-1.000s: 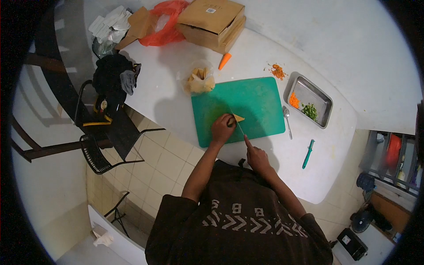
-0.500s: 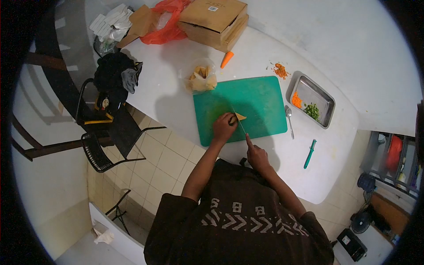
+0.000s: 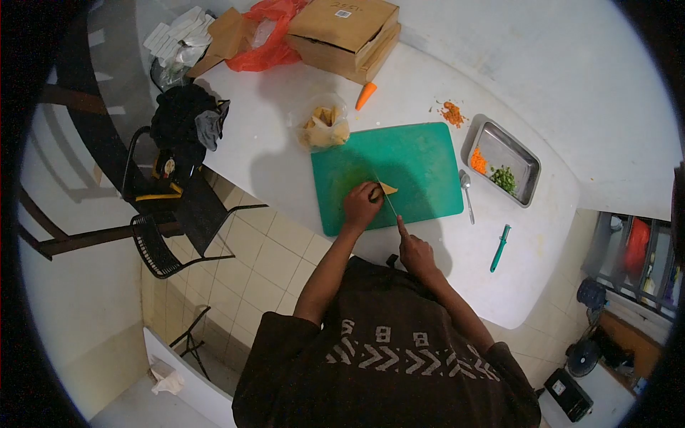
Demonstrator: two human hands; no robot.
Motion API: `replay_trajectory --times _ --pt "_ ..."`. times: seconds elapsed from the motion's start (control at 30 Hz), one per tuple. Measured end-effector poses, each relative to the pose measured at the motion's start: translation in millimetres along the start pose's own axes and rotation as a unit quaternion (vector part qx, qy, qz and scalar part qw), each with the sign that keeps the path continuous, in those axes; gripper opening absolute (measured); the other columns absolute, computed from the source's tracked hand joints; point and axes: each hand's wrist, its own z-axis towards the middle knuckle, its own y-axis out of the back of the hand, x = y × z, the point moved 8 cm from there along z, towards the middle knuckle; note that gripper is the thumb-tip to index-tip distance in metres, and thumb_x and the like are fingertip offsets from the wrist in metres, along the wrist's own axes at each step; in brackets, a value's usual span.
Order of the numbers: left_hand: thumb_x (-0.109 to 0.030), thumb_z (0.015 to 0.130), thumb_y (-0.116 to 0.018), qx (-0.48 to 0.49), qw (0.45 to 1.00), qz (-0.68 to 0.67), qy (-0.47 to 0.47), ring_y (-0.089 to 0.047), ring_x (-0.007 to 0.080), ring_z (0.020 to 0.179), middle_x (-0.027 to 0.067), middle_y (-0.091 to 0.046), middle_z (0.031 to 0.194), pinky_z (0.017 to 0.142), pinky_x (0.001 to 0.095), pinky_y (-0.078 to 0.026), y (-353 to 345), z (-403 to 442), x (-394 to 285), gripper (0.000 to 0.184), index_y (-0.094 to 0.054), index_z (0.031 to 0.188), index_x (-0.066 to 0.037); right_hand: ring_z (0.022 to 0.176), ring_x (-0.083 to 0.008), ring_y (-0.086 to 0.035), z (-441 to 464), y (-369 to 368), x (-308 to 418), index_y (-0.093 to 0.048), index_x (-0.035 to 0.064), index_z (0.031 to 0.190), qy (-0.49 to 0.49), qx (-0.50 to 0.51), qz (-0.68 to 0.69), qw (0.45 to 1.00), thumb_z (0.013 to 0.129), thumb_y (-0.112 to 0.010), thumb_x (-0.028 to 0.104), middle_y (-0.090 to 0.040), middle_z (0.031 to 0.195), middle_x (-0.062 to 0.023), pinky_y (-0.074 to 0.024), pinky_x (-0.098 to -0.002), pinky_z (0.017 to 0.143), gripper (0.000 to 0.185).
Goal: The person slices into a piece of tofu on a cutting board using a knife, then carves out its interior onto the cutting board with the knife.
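On the green cutting board [image 3: 428, 153], my left hand [image 3: 362, 205] is closed, its fingertips curled on a tan wedge of food [image 3: 389, 188] that looks like fried tofu. My right hand [image 3: 416, 253] grips a kitchen knife [image 3: 390, 204] by its handle at the board's near edge. The thin blade slants up and to the left, against the wedge and right beside my left fingertips. How deep it sits in the wedge I cannot tell. Past the board's far left corner, a clear plastic bag [image 3: 328, 130] holds several more tan pieces.
A metal tray [image 3: 529, 150] right of the board holds diced carrot [image 3: 479, 161] and chopped greens [image 3: 504, 178]. Nearby lie a spoon [image 3: 467, 194], a green peeler [image 3: 501, 248], carrot peelings [image 3: 452, 114] and a carrot [image 3: 366, 95]. Cardboard boxes [image 3: 342, 36] stand at the back; a chair [image 3: 189, 221] is left.
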Motion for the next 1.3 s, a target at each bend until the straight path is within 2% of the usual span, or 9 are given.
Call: replay_trajectory --times 0.6,0.67,1.1,1.17,1.3 --pt "-0.021 0.077 -0.076 0.004 1.000 -0.003 -0.001 -0.067 0.0327 0.095 0.0111 -0.069 0.106 0.082 0.0429 -0.055 0.2 0.1 -1.2 0.030 -0.069 0.102 -0.006 0.069 -0.0421 -0.066 7.2 -5.0 1.5 -0.007 0.0200 0.158 -0.001 -0.001 -0.004 1.000 0.090 -0.054 0.012 -0.067 0.087 -0.0235 -0.0537 -0.0548 0.062 0.083" --pt "-0.021 0.077 -0.076 0.018 1.000 -0.009 0.011 -0.068 0.0326 0.095 0.0111 -0.069 0.107 0.082 0.0428 -0.055 0.3 0.7 -1.7 0.031 -0.069 0.103 -0.006 0.065 -0.0416 -0.064 6.4 0.9 4.4 -0.018 0.0153 0.157 0.004 -0.032 0.007 0.999 0.087 -0.054 0.005 -0.064 0.078 -0.0217 -0.0510 -0.0549 0.060 0.079" --pt "-0.022 0.074 -0.079 0.011 1.000 0.006 0.006 -0.068 0.0322 0.095 0.0110 -0.069 0.107 0.083 0.0422 -0.054 -0.6 -0.3 -0.8 0.035 -0.069 0.104 -0.006 0.063 -0.0400 -0.064 13.9 -2.6 3.9 -0.016 0.0146 0.157 0.026 -0.059 -0.005 0.998 0.088 -0.055 0.005 -0.065 0.078 -0.0211 -0.0512 -0.0535 0.058 0.080" --pt "-0.018 0.075 -0.076 -0.016 1.000 0.002 -0.006 -0.068 0.0296 0.088 0.0071 -0.069 0.099 0.075 0.0409 -0.055 3.3 0.1 -4.0 0.024 -0.070 0.097 -0.008 0.066 -0.0418 -0.065 18.3 -6.6 2.6 -0.010 0.0180 0.158 0.029 -0.055 0.001 0.998 0.089 -0.055 0.011 -0.067 0.086 -0.0216 -0.0531 -0.0544 0.060 0.083" --pt "-0.018 0.076 -0.076 -0.009 1.000 -0.001 -0.003 -0.068 0.0301 0.087 0.0075 -0.069 0.098 0.074 0.0411 -0.055 -0.7 0.7 0.8 0.024 -0.070 0.096 -0.008 0.064 -0.0414 -0.065 23.0 -8.5 2.2 -0.010 0.0180 0.158 0.027 -0.051 -0.006 0.998 0.089 -0.056 0.012 -0.066 0.084 -0.0216 -0.0524 -0.0540 0.058 0.083"
